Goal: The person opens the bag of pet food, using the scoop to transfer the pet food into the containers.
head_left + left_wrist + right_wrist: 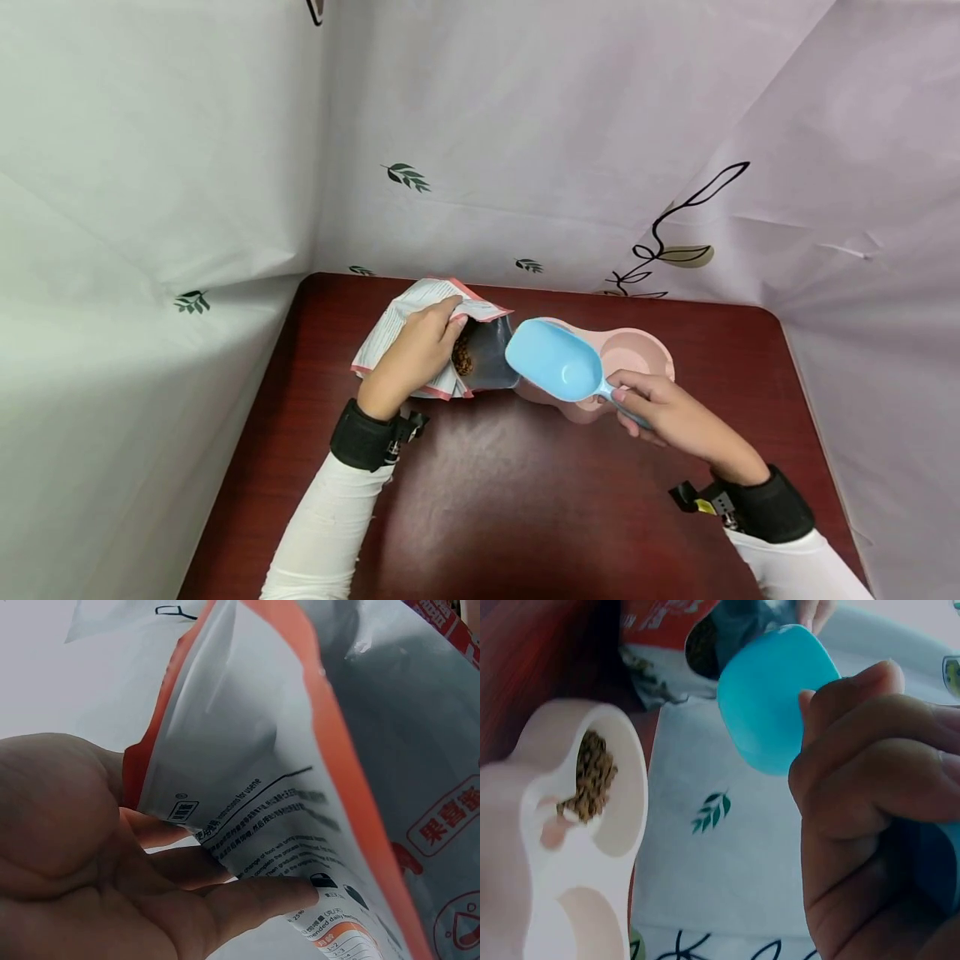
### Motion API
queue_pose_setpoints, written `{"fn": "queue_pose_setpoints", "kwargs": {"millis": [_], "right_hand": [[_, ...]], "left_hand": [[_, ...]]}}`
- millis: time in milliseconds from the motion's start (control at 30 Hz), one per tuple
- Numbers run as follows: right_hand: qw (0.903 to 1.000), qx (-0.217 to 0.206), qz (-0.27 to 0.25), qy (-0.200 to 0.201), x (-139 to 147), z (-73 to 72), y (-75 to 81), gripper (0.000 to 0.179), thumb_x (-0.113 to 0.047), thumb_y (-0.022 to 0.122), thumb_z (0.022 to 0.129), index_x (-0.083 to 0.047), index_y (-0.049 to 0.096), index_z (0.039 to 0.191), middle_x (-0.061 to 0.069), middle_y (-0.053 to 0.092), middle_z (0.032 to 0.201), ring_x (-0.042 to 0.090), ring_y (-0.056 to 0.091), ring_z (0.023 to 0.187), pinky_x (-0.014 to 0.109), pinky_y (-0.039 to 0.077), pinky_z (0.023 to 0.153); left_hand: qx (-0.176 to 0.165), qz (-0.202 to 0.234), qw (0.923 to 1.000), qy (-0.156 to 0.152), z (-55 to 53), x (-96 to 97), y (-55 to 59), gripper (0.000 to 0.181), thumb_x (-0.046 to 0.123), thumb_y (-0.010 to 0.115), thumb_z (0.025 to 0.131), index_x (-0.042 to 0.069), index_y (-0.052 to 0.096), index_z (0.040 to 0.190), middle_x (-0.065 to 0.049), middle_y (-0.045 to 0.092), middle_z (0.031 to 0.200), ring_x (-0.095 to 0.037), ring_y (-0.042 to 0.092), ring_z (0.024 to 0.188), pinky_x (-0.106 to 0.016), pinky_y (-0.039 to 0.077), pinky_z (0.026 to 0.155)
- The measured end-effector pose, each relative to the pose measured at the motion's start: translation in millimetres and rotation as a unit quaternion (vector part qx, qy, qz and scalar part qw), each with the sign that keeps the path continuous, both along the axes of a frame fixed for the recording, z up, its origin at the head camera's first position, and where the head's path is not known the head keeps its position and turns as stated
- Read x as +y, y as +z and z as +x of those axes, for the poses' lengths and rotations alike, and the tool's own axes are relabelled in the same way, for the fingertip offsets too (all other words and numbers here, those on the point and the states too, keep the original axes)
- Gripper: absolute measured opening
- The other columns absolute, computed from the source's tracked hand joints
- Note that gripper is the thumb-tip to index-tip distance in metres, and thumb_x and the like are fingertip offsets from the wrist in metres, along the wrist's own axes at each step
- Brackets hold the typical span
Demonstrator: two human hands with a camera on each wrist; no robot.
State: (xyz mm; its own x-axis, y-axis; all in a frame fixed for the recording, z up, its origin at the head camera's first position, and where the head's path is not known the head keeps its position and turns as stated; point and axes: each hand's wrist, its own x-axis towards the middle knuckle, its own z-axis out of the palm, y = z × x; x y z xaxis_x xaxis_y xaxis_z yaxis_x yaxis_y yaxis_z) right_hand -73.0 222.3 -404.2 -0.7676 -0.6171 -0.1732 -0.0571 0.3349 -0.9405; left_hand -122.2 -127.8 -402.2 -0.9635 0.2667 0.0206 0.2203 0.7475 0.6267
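Observation:
A pet food bag with white, finely printed sides and red edging lies at the back left. Its mouth gapes toward the right, showing brown kibble inside. My left hand pinches the upper edge of that mouth between thumb and fingers. In my right hand is the handle of a light blue scoop. The scoop's bare bowl hangs just right of the bag's mouth, over a pink double pet bowl. Kibble lies in one compartment of the pet bowl in the right wrist view; the scoop hides that compartment from the head view.
All this stands on a dark red-brown table with rounded back corners. A pale cloth with leaf prints hangs close behind the table and along both sides.

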Motion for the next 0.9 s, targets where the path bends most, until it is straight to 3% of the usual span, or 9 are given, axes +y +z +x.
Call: {"fn": "queue_pose_setpoints", "kwargs": {"millis": [167, 333, 633, 900], "right_hand": [[0.9986, 0.011, 0.050, 0.008, -16, -2.6, -1.6, 0.018, -0.023, 0.047, 0.104, -0.012, 0.060, 0.098, 0.008, 0.050, 0.060, 0.007, 0.032, 0.041, 0.022, 0.029, 0.036], [0.9906, 0.040, 0.128, 0.025, -33, -10.0, -0.3, 0.024, -0.021, 0.048, 0.104, -0.016, 0.056, 0.082, 0.000, 0.052, 0.056, 0.006, 0.039, 0.042, 0.019, 0.032, 0.042], [0.9627, 0.106, 0.241, 0.062, -74, -32.2, 16.9, 0.028, -0.016, 0.047, 0.101, -0.015, 0.053, 0.074, -0.003, 0.052, 0.054, 0.010, 0.049, 0.047, 0.028, 0.041, 0.050], [0.9445, 0.136, 0.277, 0.112, -111, -55.6, 18.9, 0.027, -0.010, 0.046, 0.097, -0.008, 0.060, 0.074, 0.001, 0.054, 0.065, 0.011, 0.051, 0.051, 0.027, 0.044, 0.056]], "left_hand": [[0.005, 0.001, 1.0000, 0.004, 1.2, 4.8, -1.6, 0.044, 0.023, 0.045, 0.104, 0.000, 0.047, 0.142, -0.020, 0.053, 0.140, -0.029, 0.047, 0.131, -0.049, 0.043, 0.105], [0.011, 0.003, 0.9999, -0.007, 4.3, 11.5, -2.5, 0.045, 0.022, 0.045, 0.104, -0.003, 0.047, 0.141, -0.022, 0.053, 0.140, -0.030, 0.046, 0.132, -0.048, 0.042, 0.106], [0.013, 0.000, 0.9999, -0.008, 7.7, 15.6, -3.2, 0.043, 0.019, 0.044, 0.104, -0.005, 0.046, 0.141, -0.024, 0.051, 0.141, -0.033, 0.045, 0.132, -0.048, 0.041, 0.107], [0.021, 0.001, 0.9998, 0.003, 8.4, 16.8, -3.3, 0.043, 0.017, 0.046, 0.103, -0.005, 0.048, 0.139, -0.025, 0.053, 0.140, -0.034, 0.045, 0.132, -0.058, 0.034, 0.109]]}}
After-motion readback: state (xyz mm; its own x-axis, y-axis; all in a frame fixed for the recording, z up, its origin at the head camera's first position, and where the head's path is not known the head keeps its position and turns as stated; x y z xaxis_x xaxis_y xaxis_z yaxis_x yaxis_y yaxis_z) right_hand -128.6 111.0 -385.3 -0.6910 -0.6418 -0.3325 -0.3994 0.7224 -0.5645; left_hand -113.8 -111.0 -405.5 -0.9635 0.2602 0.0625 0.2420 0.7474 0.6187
